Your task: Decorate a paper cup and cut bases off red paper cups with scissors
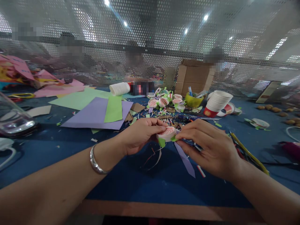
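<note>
Just above the blue table, my left hand [142, 132] grips a small round paper piece [167, 134], its thumb on top. The piece looks like a cut-down paper cup base, with a pink-red pattern on its face and green paper tabs along its side. My right hand [208, 145] pinches a green tab [173, 137] at the piece's right edge between thumb and fingers. A purple paper strip [185, 160] with a pointed end lies below, beside a small red-and-white scrap [201, 171]. Thin curled strands hang or lie under the piece; I cannot tell which.
Behind my hands lie paper scraps and several similar round pieces [162, 102]. Purple paper [93, 114] and green sheets spread left. A yellow bowl [194, 100], stacked paper cups [217, 101] and a cardboard box [194, 76] stand behind. A glass vessel [16, 120] stands left.
</note>
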Demonstrator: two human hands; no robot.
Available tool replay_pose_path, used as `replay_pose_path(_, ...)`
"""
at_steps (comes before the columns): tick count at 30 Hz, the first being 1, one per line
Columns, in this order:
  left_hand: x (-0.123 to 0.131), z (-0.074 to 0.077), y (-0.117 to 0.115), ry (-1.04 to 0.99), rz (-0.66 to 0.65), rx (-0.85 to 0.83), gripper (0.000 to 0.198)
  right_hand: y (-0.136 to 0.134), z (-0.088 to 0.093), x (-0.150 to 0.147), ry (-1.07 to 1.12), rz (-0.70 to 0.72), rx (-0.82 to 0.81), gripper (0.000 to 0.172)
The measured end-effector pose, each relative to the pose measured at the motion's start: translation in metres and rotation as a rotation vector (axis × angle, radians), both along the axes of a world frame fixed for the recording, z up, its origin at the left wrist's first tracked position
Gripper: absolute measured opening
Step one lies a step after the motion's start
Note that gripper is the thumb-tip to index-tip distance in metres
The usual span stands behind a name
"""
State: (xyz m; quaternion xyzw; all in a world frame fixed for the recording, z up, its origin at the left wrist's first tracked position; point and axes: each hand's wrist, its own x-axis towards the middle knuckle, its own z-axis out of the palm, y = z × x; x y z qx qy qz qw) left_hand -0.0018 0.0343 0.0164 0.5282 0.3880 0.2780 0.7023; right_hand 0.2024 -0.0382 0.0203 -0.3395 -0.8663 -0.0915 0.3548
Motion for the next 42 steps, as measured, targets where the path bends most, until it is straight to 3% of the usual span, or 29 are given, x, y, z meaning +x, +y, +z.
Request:
replay_pose_path(11, -0.0014, -0.0052, 0.0017, 0.047, 0.018, 0.213, 0.015, 0.0006, 0.0011, -0.0001, 0.034, -0.016, -0.153, 0.005)
replay_pose_path(23, -0.0008, -0.0023, -0.0045, 0.104, 0.048, 0.346, 0.012, 0.0016, 0.0002, 0.0021, 0.076, 0.004, -0.232, 0.015)
replay_pose_path(32, 0.0016, -0.0011, -0.0058, 0.063, 0.042, 0.136, 0.01, 0.0018, 0.0022, 0.0031, 0.071, 0.011, -0.24, 0.019)
replay_pose_path(42, 0.0022, 0.0005, -0.0042, 0.046, 0.022, 0.051, 0.009, 0.0023, 0.0023, 0.0028, 0.085, 0.032, -0.272, 0.018)
